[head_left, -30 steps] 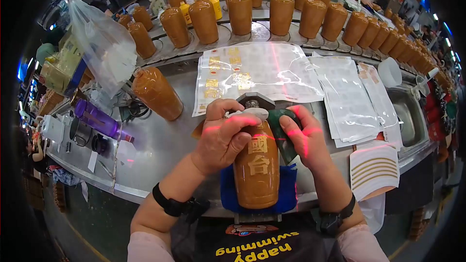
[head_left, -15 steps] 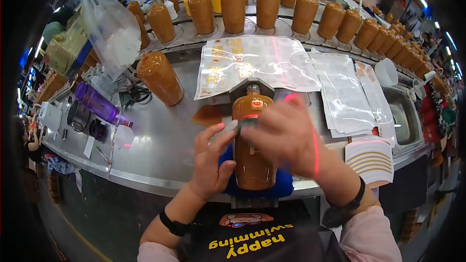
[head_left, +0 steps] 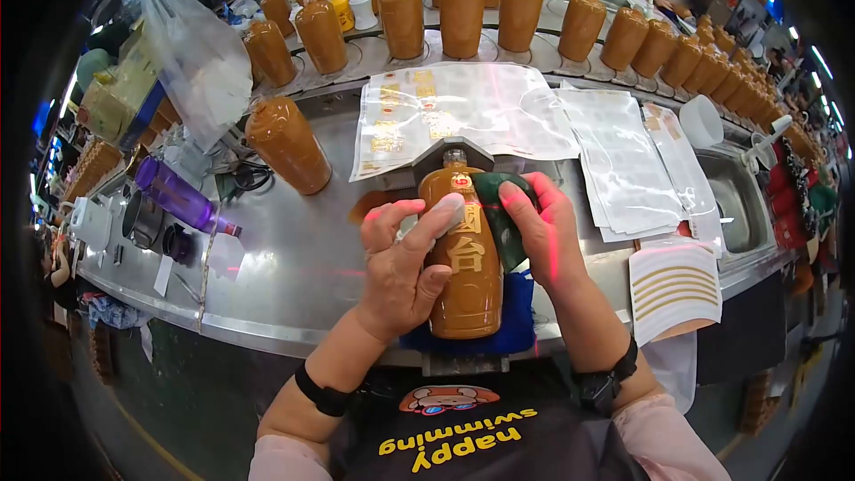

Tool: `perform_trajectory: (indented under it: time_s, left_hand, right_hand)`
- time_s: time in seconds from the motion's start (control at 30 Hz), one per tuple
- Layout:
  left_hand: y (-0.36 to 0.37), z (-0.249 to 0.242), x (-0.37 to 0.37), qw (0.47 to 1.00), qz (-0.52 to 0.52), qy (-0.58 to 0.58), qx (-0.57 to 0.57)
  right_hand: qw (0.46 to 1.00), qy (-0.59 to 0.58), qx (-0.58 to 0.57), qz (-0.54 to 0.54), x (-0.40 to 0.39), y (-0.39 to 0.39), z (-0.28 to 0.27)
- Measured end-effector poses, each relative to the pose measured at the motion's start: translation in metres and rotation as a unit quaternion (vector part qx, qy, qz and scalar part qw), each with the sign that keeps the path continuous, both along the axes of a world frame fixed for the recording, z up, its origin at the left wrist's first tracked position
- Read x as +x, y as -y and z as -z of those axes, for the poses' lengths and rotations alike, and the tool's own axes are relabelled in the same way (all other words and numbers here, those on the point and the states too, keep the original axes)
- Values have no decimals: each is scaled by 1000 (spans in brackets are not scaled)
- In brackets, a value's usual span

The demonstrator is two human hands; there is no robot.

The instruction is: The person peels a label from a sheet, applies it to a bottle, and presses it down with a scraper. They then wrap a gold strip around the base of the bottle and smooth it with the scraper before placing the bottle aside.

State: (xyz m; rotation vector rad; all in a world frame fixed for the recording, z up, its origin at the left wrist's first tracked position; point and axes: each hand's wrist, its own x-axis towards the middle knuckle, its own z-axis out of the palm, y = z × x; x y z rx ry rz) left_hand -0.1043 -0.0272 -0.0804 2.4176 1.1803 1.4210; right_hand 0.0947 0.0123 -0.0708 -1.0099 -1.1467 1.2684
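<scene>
Two hands on one brown bottle (head_left: pixel 463 267) | left hand (head_left: pixel 405 267) fingers press its gold label | right hand (head_left: pixel 543 232) pinches green pad (head_left: pixel 497 214) | label on, smoothing unfinished.

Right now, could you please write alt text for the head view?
Two hands press on a brown bottle lying on a blue pad; the right hand holds a green cloth, the left hand steadies it. More bottles line the conveyor behind.

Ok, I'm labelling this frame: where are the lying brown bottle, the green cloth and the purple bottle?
brown bottle (head_left: pixel 465 289): head view, on its lower body.
green cloth (head_left: pixel 500 214): head view, on its middle fold.
purple bottle (head_left: pixel 174 193): head view, on its body.
</scene>
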Motion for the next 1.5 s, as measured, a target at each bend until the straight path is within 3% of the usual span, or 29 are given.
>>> perform_trajectory:
  time_s: [0.13,0.37,0.4,0.47,0.5,0.53,0.57,0.6,0.67,0.73,0.77,0.8,0.9,0.93,1.03,1.07,1.17,1.23,1.27,1.3,1.33,1.4,1.5]
  left_hand:
    - [-11,-6,-7,998,31,-46,-2]
    - [17,-24,-9,968,108,-222,41]
    - [29,-21,-8,968,113,-222,22]
    - [47,-10,-6,983,88,-161,-5]
    - [54,-3,-3,992,47,-112,-33]
    - [59,6,1,996,7,-63,-60]
    - [62,13,3,995,-33,-14,-88]
    - [62,18,0,994,-36,-39,-91]
    - [62,27,-5,990,-50,-85,-106]
    - [65,33,-5,991,-37,-72,-104]
    - [65,35,-6,991,-32,-68,-110]
    - [61,35,-6,992,-26,-62,-111]
    - [62,44,1,991,-43,-16,-124]
    - [62,40,4,994,-28,-33,-96]
    - [51,5,-1,992,2,-118,-33]
    - [43,0,-4,984,-5,-172,-36]
    - [15,0,-6,996,5,-75,-46]
    - [12,2,-5,997,18,-57,-53]
    - [15,9,-4,998,14,-37,-58]
    - [18,16,-3,998,10,-18,-65]
    - [22,22,-2,997,7,2,-73]
    - [27,30,-2,996,9,28,-83]
    - [31,43,-6,993,3,60,-99]
  right_hand:
    - [999,-28,-28,-4,7,1,13]
    - [994,98,41,12,15,-7,3]
    - [965,196,166,47,15,-9,-3]
    - [831,375,396,109,17,-8,-17]
    - [764,401,498,83,14,-2,-28]
    - [749,428,505,21,14,18,-40]
    - [772,391,493,-95,14,31,-47]
    - [783,347,472,-211,16,40,-52]
    - [838,238,362,-332,23,30,-44]
    - [845,349,404,-28,21,15,-31]
    - [793,408,452,7,24,17,-29]
    - [761,401,508,-33,22,25,-21]
    - [880,174,326,-298,24,61,-30]
    - [901,137,293,-288,27,57,-30]
    - [967,211,129,-65,40,42,0]
    - [962,222,161,-15,47,40,1]
    - [919,318,215,86,90,34,-5]
    - [868,419,245,103,147,6,6]
    - [805,509,271,137,173,-8,12]
    - [786,558,221,147,194,-22,18]
    - [800,556,185,130,207,-28,19]
    - [752,643,143,20,220,-37,17]
    - [773,628,57,-64,209,-32,11]
